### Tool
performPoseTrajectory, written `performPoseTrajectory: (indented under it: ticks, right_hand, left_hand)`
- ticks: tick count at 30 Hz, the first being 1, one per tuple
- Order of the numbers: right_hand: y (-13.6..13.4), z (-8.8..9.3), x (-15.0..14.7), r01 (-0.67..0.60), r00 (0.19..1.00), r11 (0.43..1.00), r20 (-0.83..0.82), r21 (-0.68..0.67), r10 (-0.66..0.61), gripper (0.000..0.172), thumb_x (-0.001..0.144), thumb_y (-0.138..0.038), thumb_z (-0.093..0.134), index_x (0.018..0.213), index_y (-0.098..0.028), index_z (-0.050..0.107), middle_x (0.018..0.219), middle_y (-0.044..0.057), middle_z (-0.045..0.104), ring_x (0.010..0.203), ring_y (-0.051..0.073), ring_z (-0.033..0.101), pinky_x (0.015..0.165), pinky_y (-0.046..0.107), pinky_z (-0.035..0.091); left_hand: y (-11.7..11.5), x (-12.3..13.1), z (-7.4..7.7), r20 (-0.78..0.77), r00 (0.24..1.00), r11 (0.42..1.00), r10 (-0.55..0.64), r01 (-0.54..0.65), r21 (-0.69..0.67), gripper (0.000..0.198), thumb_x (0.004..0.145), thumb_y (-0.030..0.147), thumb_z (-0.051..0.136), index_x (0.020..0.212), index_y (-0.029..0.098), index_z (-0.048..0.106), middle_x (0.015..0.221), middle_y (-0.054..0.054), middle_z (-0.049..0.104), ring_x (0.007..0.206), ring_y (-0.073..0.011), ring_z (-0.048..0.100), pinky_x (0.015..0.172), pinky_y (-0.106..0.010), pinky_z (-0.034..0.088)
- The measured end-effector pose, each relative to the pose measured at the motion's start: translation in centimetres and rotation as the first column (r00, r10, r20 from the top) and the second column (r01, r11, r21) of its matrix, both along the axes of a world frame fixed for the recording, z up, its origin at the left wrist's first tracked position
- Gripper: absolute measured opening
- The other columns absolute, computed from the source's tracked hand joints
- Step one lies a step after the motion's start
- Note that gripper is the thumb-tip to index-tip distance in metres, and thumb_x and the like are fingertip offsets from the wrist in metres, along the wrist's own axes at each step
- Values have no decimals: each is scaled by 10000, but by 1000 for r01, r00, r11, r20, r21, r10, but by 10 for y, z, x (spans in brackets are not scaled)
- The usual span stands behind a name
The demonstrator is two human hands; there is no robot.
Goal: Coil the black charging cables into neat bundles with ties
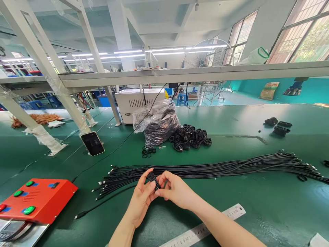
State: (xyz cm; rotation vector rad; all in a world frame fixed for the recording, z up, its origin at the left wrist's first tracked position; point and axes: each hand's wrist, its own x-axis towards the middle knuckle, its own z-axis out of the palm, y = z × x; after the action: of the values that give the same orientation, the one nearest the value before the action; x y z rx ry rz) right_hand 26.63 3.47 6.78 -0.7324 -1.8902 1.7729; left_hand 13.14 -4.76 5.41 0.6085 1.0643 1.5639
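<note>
My left hand (pixel 138 202) and my right hand (pixel 174 190) meet at the middle of the bench. Their fingers pinch a small bundle of black cable (pixel 153 180) between them. Behind my hands, a long bunch of thin black cables (pixel 218 169) lies spread across the green bench mat (pixel 257 209), with metal-tipped ends at both sides. My hands sit just in front of this bunch and over its left part. A steel ruler (pixel 203 231) lies under my right forearm.
A red control box (pixel 36 200) with green buttons stands at the left, near a phone (pixel 92 143). Further back are a plastic bag of black cable coils (pixel 158 123), loose coils (pixel 190 137) and a white machine (pixel 138 104). White steel rack legs (pixel 43 116) stand at the left.
</note>
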Motion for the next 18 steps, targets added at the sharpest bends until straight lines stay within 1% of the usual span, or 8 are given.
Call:
performPoseTrajectory:
  ticks: [2, 5, 7, 8, 10, 12, 15, 18]
  right_hand:
    - [-2, -4, -2, 30, 1000, 999, -6, 18, -30, 221, 675, -132, 703, 753, -199, 507, 814, -28, 588, 574, 86, 497, 536, 223, 432]
    - [-5, -8, -5, 75, 997, 997, -2, 30, -75, 239, 651, -101, 709, 678, -193, 490, 962, 5, 630, 608, 98, 512, 566, 241, 433]
    - [-4, -7, -3, 64, 998, 997, 13, 40, -65, 250, 636, -92, 715, 638, -184, 482, 1072, 18, 628, 635, 105, 530, 573, 244, 428]
    - [-2, -5, -1, 39, 999, 998, 33, 52, -40, 257, 621, -91, 727, 627, -181, 487, 1071, 17, 633, 640, 107, 531, 572, 243, 419]
    - [5, 1, 5, -48, 994, 996, 99, 79, 40, 233, 618, -129, 755, 635, -178, 529, 955, 9, 657, 628, 111, 523, 564, 240, 396]
    - [12, 7, 10, -102, 988, 992, 123, 77, 92, 162, 691, -231, 738, 686, -180, 584, 816, 2, 652, 631, 123, 530, 571, 245, 398]
    - [17, 11, 11, -49, 998, 999, 37, 14, 49, 206, 813, -381, 631, 770, -180, 614, 745, 8, 633, 691, 147, 576, 608, 258, 432]
    - [15, 8, 6, 20, 1000, 999, -7, -36, -20, 266, 780, -431, 664, 724, -180, 595, 672, -3, 606, 678, 149, 570, 618, 264, 430]
  left_hand:
    - [0, 2, 0, 14, 1000, 1000, 4, -4, 11, 649, 769, 316, 728, 1355, 302, 448, 907, -35, 727, 806, -164, 682, 773, -294, 543]
    - [-1, 4, 0, 9, 1000, 1000, 0, 0, 26, 663, 754, 295, 743, 1350, 313, 454, 885, -24, 721, 790, -155, 682, 758, -271, 536]
    - [-1, 3, -1, -12, 1000, 999, -10, 11, 34, 716, 731, 281, 760, 1365, 334, 431, 950, -37, 720, 818, -165, 684, 759, -274, 533]
    - [-2, 2, -1, -22, 1000, 999, -15, 16, 40, 755, 718, 274, 769, 1377, 348, 408, 1011, -50, 715, 844, -178, 685, 767, -288, 533]
    - [-2, 0, -3, -47, 999, 998, -21, 23, 51, 804, 690, 259, 788, 1381, 361, 390, 1121, -78, 690, 892, -209, 684, 789, -332, 536]
    - [-2, -1, -5, -91, 995, 998, -32, 37, 47, 760, 667, 245, 802, 1334, 336, 450, 1188, -101, 662, 922, -233, 680, 821, -375, 534]
    - [-2, 1, -8, -168, 983, 997, -71, 77, 30, 639, 648, 241, 812, 1231, 290, 554, 1213, -111, 645, 968, -253, 667, 861, -394, 520]
    - [-1, 4, -12, -213, 974, 995, -82, 92, 37, 680, 609, 239, 834, 1229, 301, 561, 1219, -96, 630, 977, -256, 665, 879, -401, 511]
